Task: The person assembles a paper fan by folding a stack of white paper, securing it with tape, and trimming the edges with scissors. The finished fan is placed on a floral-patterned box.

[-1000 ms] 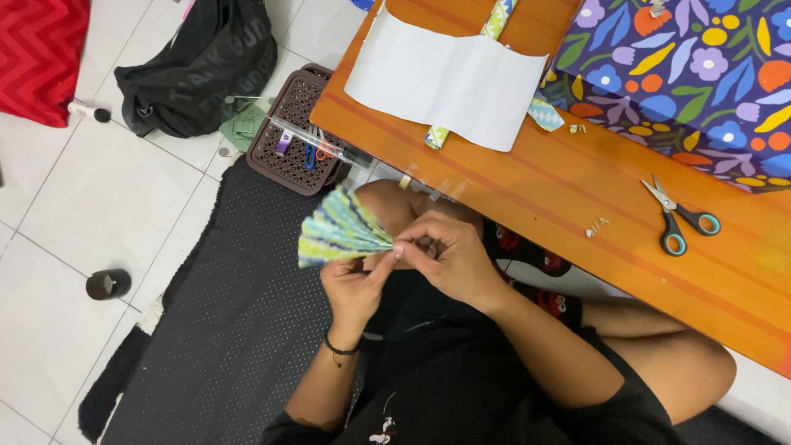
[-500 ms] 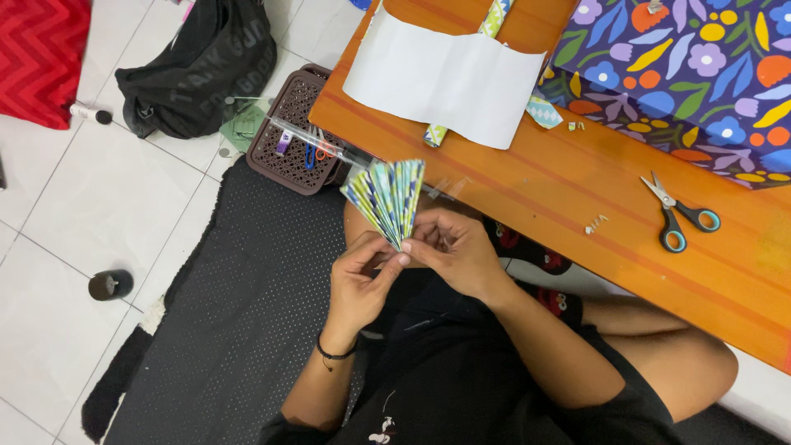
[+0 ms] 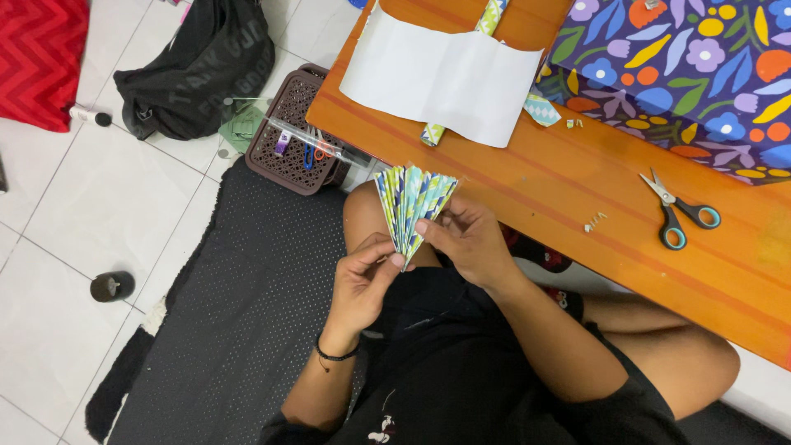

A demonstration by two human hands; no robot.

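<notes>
1 pleated paper fan (image 3: 414,204), green, blue and white, held upright above the lap, just near of the table (image 3: 577,189) edge. Left hand (image 3: 362,284) curled, thumb and fingers pinching the fan's narrow base. Right hand (image 3: 470,239) half closed around the fan's right side, fingers behind the pleats, thumb in front. 1 dark band on the left wrist.

On the orange table: 1 white sheet (image 3: 441,78) at the far left, 1 green patterned roll (image 3: 461,74) lying under it, 1 floral wrapped box (image 3: 684,74) at the far right, 1 pair of scissors (image 3: 680,214) with teal-rimmed handles to the right, well apart from both hands, and a few small paper scraps (image 3: 595,221).

On the floor to the left: 1 brown basket (image 3: 292,132) touching the table corner, 1 black bag (image 3: 198,70) beside it, 1 red zigzag cloth (image 3: 37,58) at the far left, 1 small dark cup (image 3: 111,286) on the tiles, and 1 black dotted mat (image 3: 239,313) under the seated person.
</notes>
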